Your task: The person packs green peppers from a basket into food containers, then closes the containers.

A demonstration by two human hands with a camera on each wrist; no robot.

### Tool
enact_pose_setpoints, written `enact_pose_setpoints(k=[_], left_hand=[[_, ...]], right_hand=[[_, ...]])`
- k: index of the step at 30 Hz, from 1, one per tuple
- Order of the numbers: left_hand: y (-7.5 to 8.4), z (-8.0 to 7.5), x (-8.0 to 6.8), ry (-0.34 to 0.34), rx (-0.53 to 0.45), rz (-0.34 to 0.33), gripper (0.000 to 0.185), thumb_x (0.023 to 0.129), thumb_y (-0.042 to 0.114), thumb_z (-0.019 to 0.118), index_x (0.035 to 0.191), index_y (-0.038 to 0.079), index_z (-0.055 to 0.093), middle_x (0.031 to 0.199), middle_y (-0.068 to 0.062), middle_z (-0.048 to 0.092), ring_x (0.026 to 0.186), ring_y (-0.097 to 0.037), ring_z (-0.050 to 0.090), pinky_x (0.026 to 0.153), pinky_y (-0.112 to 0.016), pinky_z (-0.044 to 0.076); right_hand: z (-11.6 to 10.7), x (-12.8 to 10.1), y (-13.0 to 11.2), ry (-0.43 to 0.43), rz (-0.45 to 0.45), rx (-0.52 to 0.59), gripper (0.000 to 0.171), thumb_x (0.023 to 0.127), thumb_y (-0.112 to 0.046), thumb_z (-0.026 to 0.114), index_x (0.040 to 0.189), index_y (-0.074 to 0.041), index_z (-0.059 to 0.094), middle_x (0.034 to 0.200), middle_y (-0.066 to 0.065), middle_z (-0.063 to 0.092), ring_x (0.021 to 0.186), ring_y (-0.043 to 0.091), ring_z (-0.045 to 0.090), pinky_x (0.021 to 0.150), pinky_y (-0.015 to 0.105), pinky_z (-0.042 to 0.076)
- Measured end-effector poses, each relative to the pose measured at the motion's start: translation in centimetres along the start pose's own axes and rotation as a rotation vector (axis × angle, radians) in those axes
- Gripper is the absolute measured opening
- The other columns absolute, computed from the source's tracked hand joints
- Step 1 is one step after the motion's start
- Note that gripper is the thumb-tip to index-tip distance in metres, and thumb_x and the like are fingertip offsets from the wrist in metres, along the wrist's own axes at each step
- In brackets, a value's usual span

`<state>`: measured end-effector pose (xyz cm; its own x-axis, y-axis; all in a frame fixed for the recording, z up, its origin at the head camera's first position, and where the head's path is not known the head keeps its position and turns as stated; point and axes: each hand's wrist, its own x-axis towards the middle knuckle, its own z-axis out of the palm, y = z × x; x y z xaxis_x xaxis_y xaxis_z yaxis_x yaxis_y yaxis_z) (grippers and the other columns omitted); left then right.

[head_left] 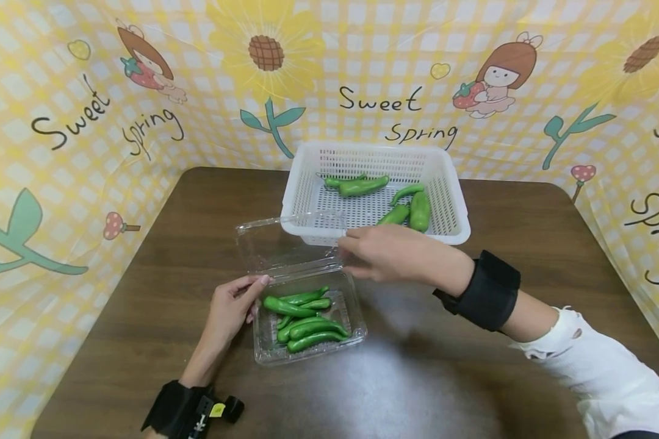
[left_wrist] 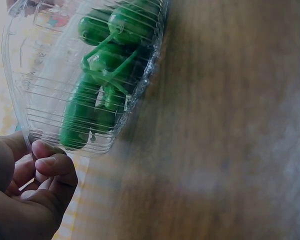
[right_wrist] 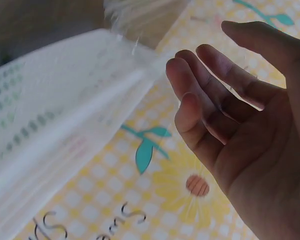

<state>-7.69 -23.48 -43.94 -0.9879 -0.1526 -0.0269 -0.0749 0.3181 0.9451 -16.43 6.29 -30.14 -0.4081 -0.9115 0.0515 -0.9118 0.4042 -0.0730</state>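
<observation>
- Dark brown wood-grain counter (head_left: 472,366), carrying all items listed below.
- Left hand (head_left: 230,308): at the near-left edge of the clear clamshell box (head_left: 337,341); fingertips rest against its left rim, fingers loosely bent, gripping nothing that can be made out.
- Clear plastic clamshell box: near centre of the counter, tray part holding a pile of green peppers (head_left: 304,320) lying crosswise on one another.
- Hinged lid (head_left: 285,244) of the box: raised and tilted back, standing between the tray and the basket.
- Right hand (head_left: 395,253): over the far-right corner of the box, fingers straight and relaxed, fingertips at the lid's right edge.
- White slotted basket (head_left: 456,207): just behind the box, holding several loose green peppers (head_left: 412,210).
- Yellow checked backdrop (head_left: 60,183): surrounds the counter on three sides.
</observation>
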Motion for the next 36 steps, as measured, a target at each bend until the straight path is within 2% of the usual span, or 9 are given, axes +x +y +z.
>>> enact_pose_setpoints(k=[6, 10, 17, 27, 36], left_hand=[[-0.1, -0.1, -0.1, -0.003, 0.003, -0.012, 0.032, 0.098, 0.037, 0.063, 0.110, 0.010, 0.074, 0.060, -0.002, 0.057, 0.045, -0.009, 0.046, 0.042, -0.026, 0.044], [-0.2, -0.1, 0.0, -0.003, -0.001, -0.017, 0.032, 0.097, 0.037, 0.063, 0.110, 0.010, 0.074, 0.059, -0.001, 0.056, 0.046, -0.009, 0.046, 0.042, -0.026, 0.044], [-0.4, -0.1, 0.0, -0.002, -0.001, -0.020, 0.032, 0.098, 0.036, 0.063, 0.110, 0.009, 0.074, 0.059, 0.000, 0.054, 0.047, -0.008, 0.046, 0.042, -0.025, 0.044], [-0.3, 0.0, 0.0, -0.007, -0.009, 0.002, 0.031, 0.098, 0.035, 0.063, 0.109, 0.009, 0.074, 0.058, -0.001, 0.055, 0.046, -0.009, 0.045, 0.042, -0.027, 0.044], [-0.3, -0.1, 0.2, -0.009, -0.009, 0.003, 0.032, 0.098, 0.036, 0.063, 0.109, 0.008, 0.074, 0.057, -0.001, 0.054, 0.045, -0.010, 0.045, 0.041, -0.028, 0.044]], right_hand=[[-1.2, -0.9, 1.9, 0.055, 0.056, 0.041, 0.010, 0.094, -0.017, 0.066, 0.099, -0.009, 0.062, 0.091, 0.001, 0.065, 0.072, 0.013, 0.059, 0.065, 0.030, 0.052], [-1.9, -1.0, 3.3, 0.058, 0.094, 0.061, 0.004, 0.096, -0.013, 0.062, 0.098, -0.009, 0.062, 0.090, 0.002, 0.065, 0.070, 0.013, 0.057, 0.064, 0.029, 0.051], [-2.9, -0.7, 6.0, 0.053, 0.174, 0.099, 0.012, 0.099, -0.007, 0.054, 0.104, -0.005, 0.064, 0.098, 0.008, 0.067, 0.072, 0.015, 0.057, 0.068, 0.032, 0.052], [-3.4, 0.5, 10.4, -0.012, 0.315, 0.036, 0.017, 0.097, -0.006, 0.053, 0.110, -0.003, 0.063, 0.108, 0.013, 0.067, 0.085, 0.024, 0.061, 0.080, 0.039, 0.054], [-3.2, 1.8, 13.7, -0.074, 0.396, 0.027, 0.021, 0.098, -0.005, 0.050, 0.114, 0.001, 0.062, 0.109, 0.018, 0.065, 0.088, 0.029, 0.060, 0.082, 0.042, 0.052]])
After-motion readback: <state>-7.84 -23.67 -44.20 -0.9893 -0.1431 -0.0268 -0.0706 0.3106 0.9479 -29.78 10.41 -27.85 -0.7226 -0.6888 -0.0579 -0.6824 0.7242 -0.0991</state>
